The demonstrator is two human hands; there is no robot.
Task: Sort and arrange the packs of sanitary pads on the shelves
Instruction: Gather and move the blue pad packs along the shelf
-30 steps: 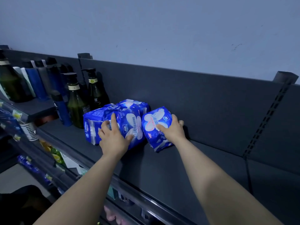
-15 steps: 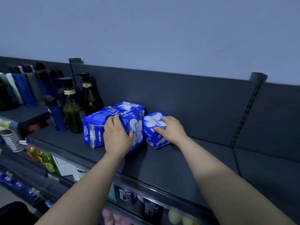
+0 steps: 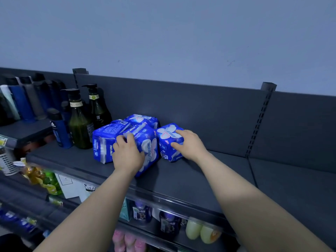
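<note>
Four blue packs of sanitary pads sit in a tight cluster on the dark grey top shelf [image 3: 181,180], left of its middle and close to the back panel [image 3: 209,120]. The left hand [image 3: 127,157] lies over the front of the middle pack [image 3: 150,142], which stands nearest the shelf's front edge. Its fingers [image 3: 127,140] curl over the pack's top edge, where it meets the left pack [image 3: 102,142], and they grip it. The left pack stands on end, touching the middle pack. The far pack [image 3: 141,118] lies behind these two, close to the back panel.

The right hand [image 3: 191,145] holds the right pack [image 3: 166,144]. Its fingers [image 3: 181,133] are spread over the top face and the thumb presses the near face, so the pack is grasped between them. This pack sits just beside the middle pack, tilted a little.

Left of the cluster stand two dark green pump bottles [image 3: 80,130] and a blue bottle [image 3: 60,131], the nearer pump bottle just beside the left pack. More bottles line a higher shelf [image 3: 25,130] at the far left
</note>
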